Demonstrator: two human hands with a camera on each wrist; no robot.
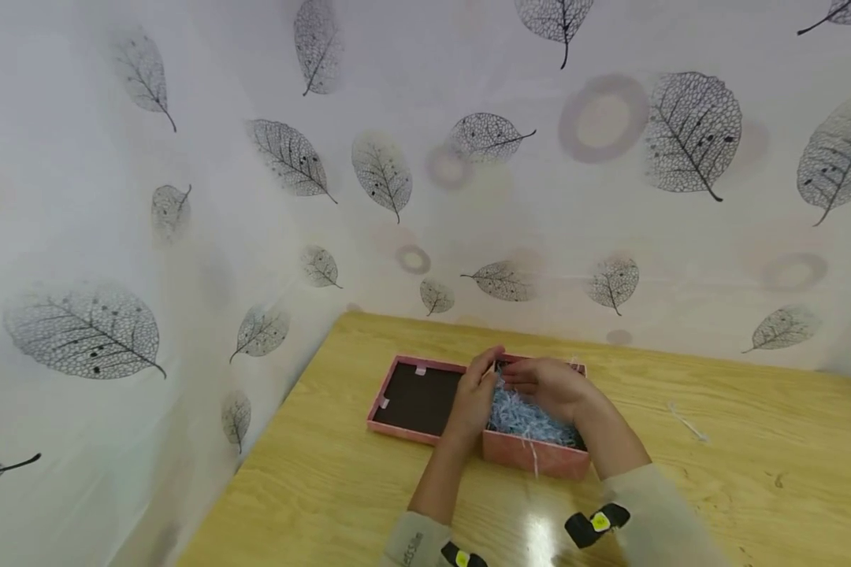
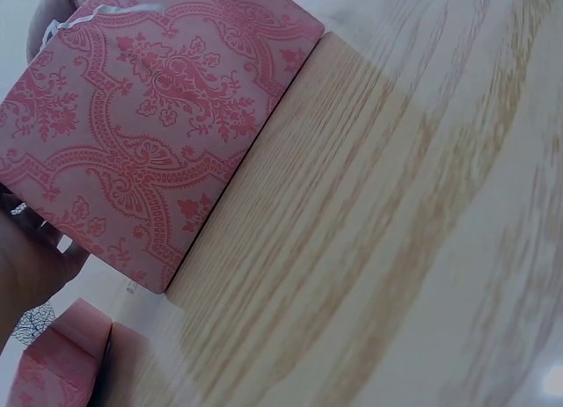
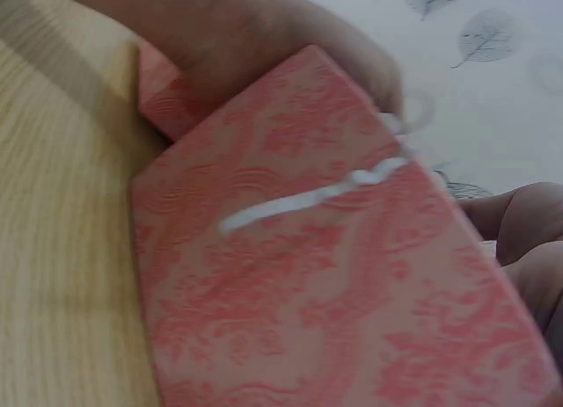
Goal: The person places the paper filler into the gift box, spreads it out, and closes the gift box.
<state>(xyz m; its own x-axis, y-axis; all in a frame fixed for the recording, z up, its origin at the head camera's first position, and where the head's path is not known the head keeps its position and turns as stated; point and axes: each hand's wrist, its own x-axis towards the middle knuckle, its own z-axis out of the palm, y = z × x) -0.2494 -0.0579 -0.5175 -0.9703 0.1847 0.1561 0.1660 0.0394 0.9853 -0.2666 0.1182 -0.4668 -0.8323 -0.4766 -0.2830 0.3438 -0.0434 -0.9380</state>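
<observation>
A pink patterned box [image 1: 535,455] stands on the table, filled with pale blue shredded paper [image 1: 528,417]. My left hand [image 1: 473,398] grips the box's left wall, fingers bent over the rim. In the left wrist view, part of the left hand [image 2: 31,262] shows beside the pink box wall [image 2: 167,117]. Over the shredded paper my right hand [image 1: 549,386] reaches in, fingers extended toward the left hand. A white strip of paper [image 3: 308,200] hangs over the box's front wall in the right wrist view, where the right hand's fingers [image 3: 532,227] show past the rim.
Left of the box lies its pink-edged lid [image 1: 418,398], dark inside face up with small pale tabs. A thin white strip [image 1: 688,421] lies on the wooden table [image 1: 312,465] at the right. Behind rises a leaf-patterned wall covering [image 1: 425,197].
</observation>
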